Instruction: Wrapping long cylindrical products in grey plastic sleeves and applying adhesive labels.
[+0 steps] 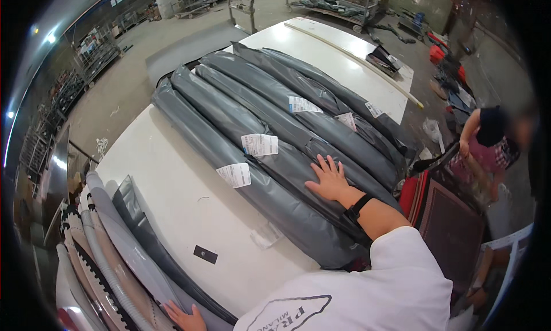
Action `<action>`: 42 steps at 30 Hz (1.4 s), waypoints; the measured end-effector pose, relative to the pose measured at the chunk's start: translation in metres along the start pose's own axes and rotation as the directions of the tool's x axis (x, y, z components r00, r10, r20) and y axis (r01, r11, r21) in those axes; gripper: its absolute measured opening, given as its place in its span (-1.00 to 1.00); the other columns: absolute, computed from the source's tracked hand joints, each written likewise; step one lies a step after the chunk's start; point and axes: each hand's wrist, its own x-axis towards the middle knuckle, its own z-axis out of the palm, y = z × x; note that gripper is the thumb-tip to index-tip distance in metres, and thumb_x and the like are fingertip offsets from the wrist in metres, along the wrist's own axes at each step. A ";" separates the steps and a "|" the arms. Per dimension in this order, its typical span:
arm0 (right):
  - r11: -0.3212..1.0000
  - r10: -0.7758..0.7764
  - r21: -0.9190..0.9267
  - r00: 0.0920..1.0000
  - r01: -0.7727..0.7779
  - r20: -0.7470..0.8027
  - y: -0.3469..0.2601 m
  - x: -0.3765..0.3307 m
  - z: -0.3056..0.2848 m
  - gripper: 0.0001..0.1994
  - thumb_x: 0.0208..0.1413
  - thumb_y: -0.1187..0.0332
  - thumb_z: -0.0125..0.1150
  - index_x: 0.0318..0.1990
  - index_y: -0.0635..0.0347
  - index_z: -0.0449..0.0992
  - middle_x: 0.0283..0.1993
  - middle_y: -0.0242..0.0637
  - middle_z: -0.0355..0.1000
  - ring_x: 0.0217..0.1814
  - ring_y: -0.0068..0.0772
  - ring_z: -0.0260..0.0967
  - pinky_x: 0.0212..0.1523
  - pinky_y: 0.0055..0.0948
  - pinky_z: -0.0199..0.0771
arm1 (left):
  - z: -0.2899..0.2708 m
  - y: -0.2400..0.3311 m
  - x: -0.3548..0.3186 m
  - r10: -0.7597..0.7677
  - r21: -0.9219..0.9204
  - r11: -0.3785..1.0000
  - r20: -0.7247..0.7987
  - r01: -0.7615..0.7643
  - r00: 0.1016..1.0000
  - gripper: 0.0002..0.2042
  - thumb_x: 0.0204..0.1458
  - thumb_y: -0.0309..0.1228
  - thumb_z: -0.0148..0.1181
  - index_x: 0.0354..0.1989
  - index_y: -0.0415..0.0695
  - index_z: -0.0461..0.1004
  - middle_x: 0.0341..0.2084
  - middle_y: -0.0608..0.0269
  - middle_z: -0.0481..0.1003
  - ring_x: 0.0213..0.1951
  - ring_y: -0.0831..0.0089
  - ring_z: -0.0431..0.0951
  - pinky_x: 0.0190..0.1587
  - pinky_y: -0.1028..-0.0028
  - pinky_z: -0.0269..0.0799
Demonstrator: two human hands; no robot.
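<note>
Grey roll (270, 176) under R hand (330, 182) fingers (328, 163)

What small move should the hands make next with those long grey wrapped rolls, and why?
Probably close the right hand around the grey wrapped roll it rests flat on. That hand lies open on it, gripping nothing, while the left hand sits far off on the rolled goods beside the white table. Nothing can shift until there is a grip.

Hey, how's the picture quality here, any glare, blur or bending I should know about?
Head view: fisheye bends the white table edges and blackens the corners; overhead light puts soft sheen on the grey wrapped rolls; right hand is sharp, left hand cut by the lower edge; the person at right is blurred.
</note>
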 end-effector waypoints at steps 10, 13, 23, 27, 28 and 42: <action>0.985 -0.092 -0.156 0.989 0.074 -0.116 -0.003 0.003 0.009 -0.38 -0.04 -0.03 -0.02 0.13 0.14 0.18 0.29 -0.18 -0.10 0.32 -0.02 -0.25 0.17 0.01 -0.16 | 0.016 -0.014 -0.003 -0.147 -0.300 0.943 0.023 0.147 0.989 -0.28 -0.30 -0.28 0.27 0.11 -0.19 0.11 0.15 -0.16 -0.01 0.17 -0.05 -0.01 0.18 0.17 -0.05; 0.969 -0.106 -0.239 0.983 0.068 -0.150 0.008 0.003 0.017 -0.42 -0.02 0.05 0.00 0.13 0.17 0.19 0.28 -0.15 -0.07 0.30 -0.08 -0.15 0.18 -0.10 -0.08 | 0.015 -0.012 -0.001 -0.117 -0.243 0.963 0.015 0.117 0.993 -0.32 -0.25 -0.19 0.21 0.11 -0.12 0.13 0.13 -0.14 0.04 0.16 -0.02 0.02 0.11 0.15 0.06; 0.894 -0.041 -0.446 0.999 0.044 0.016 0.021 0.023 0.022 -0.38 0.08 -0.20 -0.36 0.25 -0.14 -0.03 0.35 -0.32 -0.22 0.34 -0.12 -0.26 0.20 -0.02 -0.12 | 0.005 -0.011 -0.009 -0.212 -0.377 0.902 0.035 0.210 0.977 -0.34 -0.19 -0.19 0.18 0.15 -0.01 0.10 0.17 0.04 -0.02 0.19 0.09 -0.01 0.08 0.14 0.11; 0.697 -0.418 -0.704 0.875 0.137 -0.243 0.075 0.043 0.062 -0.46 0.08 -0.18 -0.30 0.13 -0.15 0.22 0.24 -0.29 0.06 0.18 -0.13 0.08 0.05 -0.09 0.16 | 0.006 -0.015 -0.009 -0.239 -0.420 0.881 0.008 0.220 0.971 -0.35 -0.19 -0.22 0.18 0.15 0.00 0.10 0.17 0.06 -0.02 0.19 0.10 -0.01 0.08 0.16 0.11; 0.684 -0.514 -0.720 0.777 0.118 -0.362 0.079 0.045 0.067 -0.50 0.08 -0.17 -0.26 0.06 -0.16 0.31 0.18 -0.29 0.16 0.09 -0.13 0.17 -0.03 -0.11 0.23 | 0.005 -0.016 -0.011 -0.237 -0.426 0.879 0.000 0.215 0.971 -0.35 -0.19 -0.22 0.18 0.15 0.00 0.11 0.17 0.07 -0.01 0.19 0.10 -0.01 0.08 0.17 0.11; 0.127 -0.951 -0.974 0.301 0.187 -0.066 0.094 0.105 0.022 -0.61 0.10 -0.01 -0.17 -0.04 -0.06 0.40 0.08 -0.21 0.26 0.03 -0.09 0.22 -0.06 -0.14 0.25 | 0.012 -0.013 -0.017 -0.289 -0.542 0.807 -0.018 0.234 0.957 -0.38 -0.20 -0.21 0.19 0.10 -0.05 0.17 0.17 0.09 0.01 0.20 0.14 -0.02 0.08 0.21 0.11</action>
